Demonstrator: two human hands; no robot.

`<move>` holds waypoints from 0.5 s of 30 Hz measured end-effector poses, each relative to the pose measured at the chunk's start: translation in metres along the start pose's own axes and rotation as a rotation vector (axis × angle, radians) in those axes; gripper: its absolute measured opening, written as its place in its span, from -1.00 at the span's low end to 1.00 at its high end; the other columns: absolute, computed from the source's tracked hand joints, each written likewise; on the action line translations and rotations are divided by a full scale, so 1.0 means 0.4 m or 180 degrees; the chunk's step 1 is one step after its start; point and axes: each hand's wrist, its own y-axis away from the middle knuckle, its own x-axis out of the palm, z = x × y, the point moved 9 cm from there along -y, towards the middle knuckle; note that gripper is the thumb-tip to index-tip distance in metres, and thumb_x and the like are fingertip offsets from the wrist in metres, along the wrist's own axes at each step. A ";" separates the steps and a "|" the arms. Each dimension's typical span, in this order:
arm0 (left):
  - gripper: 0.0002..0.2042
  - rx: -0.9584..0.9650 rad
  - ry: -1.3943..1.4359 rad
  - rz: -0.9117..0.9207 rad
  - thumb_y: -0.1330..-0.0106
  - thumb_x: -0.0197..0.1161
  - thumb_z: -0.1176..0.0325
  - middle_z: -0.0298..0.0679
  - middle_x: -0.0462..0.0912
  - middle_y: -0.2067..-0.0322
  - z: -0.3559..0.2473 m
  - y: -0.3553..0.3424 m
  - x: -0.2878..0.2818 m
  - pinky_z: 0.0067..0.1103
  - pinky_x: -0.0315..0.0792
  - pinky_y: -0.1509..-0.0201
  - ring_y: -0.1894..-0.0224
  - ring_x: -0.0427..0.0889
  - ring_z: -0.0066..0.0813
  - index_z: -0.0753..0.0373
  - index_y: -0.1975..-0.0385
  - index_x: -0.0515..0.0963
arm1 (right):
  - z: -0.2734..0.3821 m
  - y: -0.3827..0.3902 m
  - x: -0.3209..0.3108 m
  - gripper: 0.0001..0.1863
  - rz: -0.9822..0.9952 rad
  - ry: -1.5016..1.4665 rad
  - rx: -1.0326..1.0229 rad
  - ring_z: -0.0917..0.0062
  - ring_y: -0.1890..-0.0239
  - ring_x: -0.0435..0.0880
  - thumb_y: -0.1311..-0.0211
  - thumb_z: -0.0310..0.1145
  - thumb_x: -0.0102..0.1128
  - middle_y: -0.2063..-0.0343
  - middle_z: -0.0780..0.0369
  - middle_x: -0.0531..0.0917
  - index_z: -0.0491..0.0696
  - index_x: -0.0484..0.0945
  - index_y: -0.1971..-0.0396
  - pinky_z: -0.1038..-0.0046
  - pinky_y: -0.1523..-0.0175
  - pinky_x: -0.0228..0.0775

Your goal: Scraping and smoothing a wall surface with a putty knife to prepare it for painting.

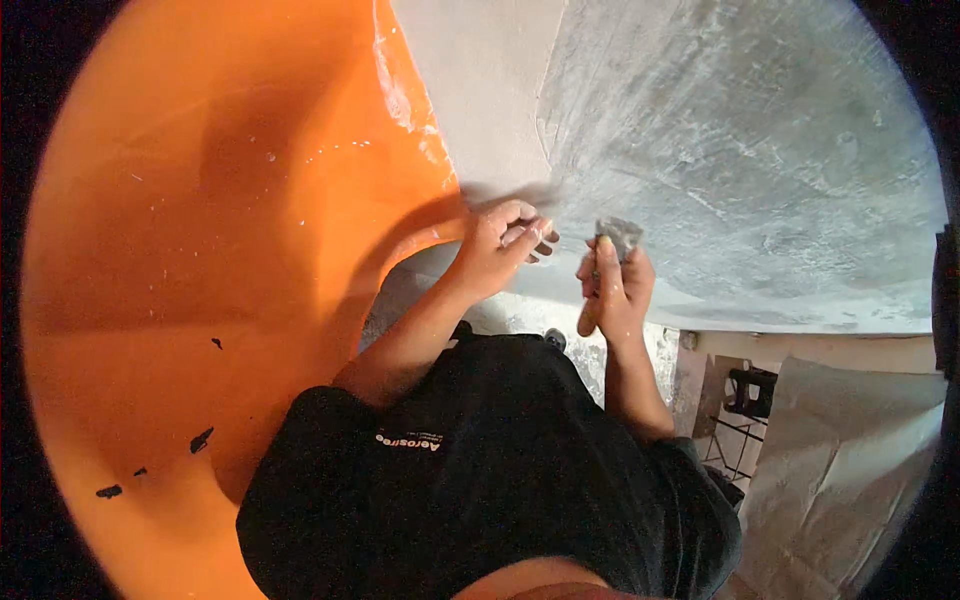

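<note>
Holding a scraper (621, 233) in my right grip (618, 288); left grip (503, 238) was curled, contents unclear. Likely smoothing step; next needed flat contact with grey surface (700, 150).

- A large curved orange wall (170, 230) fills the left side, with white scuffs and specks along its upper right edge and a few small black marks (202, 440) low down.
- A smooth, pale grey strip (480, 80) runs down beside the orange edge.
- A wide grey wall (720, 150), streaky and blotchy, takes up the upper right.
- Below it, part of the floor (520, 312) shows, whitish and patchy.
- At lower right hangs or leans a creased grey sheet (850, 470), near a black stand (750, 390) with thin bars.
- Light brightens the orange wall unevenly, with soft shadows across it.
</note>
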 end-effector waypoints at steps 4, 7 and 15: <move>-0.78 0.1536 -0.3751 0.0151 -0.20 0.23 0.39 -0.10 0.62 0.25 -0.123 0.059 0.058 -0.41 0.46 0.04 0.14 0.60 -0.18 0.30 0.19 0.50 | 0.010 0.000 -0.060 -0.84 0.0128 0.0932 -0.0329 0.68 0.62 0.49 -0.37 -0.40 0.06 0.62 0.23 0.57 -0.18 0.52 0.26 0.61 0.51 0.31; -0.79 0.0580 -0.3837 0.0920 -0.21 0.23 0.38 -0.08 0.62 0.24 -0.098 0.080 0.077 -0.44 0.46 0.06 0.16 0.61 -0.17 0.29 0.19 0.51 | -0.005 0.001 -0.062 -0.89 0.0460 0.1948 -0.0674 0.64 0.52 0.58 -0.30 -0.46 0.12 0.57 0.19 0.60 -0.18 0.56 0.28 0.55 0.37 0.43; -0.53 0.3425 -0.2645 -0.1283 -0.18 0.30 0.26 0.14 0.45 -0.07 -0.362 0.054 0.006 -0.21 0.38 -0.13 -0.13 0.41 0.17 0.30 -0.06 0.40 | -0.059 -0.015 -0.066 -0.85 0.0672 0.1092 -0.0159 0.78 0.57 0.43 -0.35 -0.40 0.13 0.62 0.35 0.54 -0.19 0.53 0.31 0.67 0.46 0.26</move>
